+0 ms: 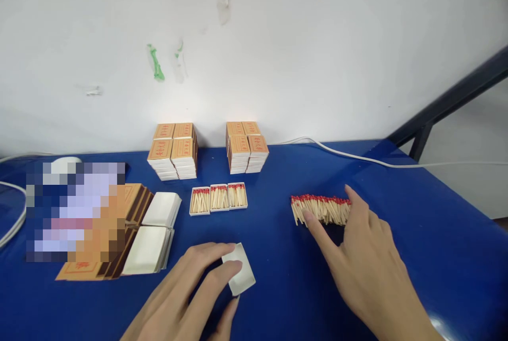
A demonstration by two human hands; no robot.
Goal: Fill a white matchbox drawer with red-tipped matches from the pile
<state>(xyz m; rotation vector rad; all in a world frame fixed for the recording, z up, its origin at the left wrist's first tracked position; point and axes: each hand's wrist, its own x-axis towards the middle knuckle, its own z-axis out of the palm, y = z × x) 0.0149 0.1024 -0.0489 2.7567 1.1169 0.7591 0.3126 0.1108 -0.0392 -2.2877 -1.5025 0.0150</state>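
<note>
My left hand (198, 288) grips a small white matchbox tray (243, 276) at the front middle of the table. Its fingers lie across the tray and the thumb is at the near edge. My right hand (367, 256) is over a row of loose red-headed matches (323, 208). Its thumb touches the left part of the row and its index finger is at the right end, the two spread wide. Three trays filled with matches (218, 198) stand side by side behind my left hand.
Empty white trays (146, 248) are stacked at left, beside flat orange matchbox sleeves (133, 198) and a pixelated area. Two blocks of closed matchboxes (174, 153) (246, 147) stand near the wall. A white cable (349, 155) runs along the back of the blue table (273, 298).
</note>
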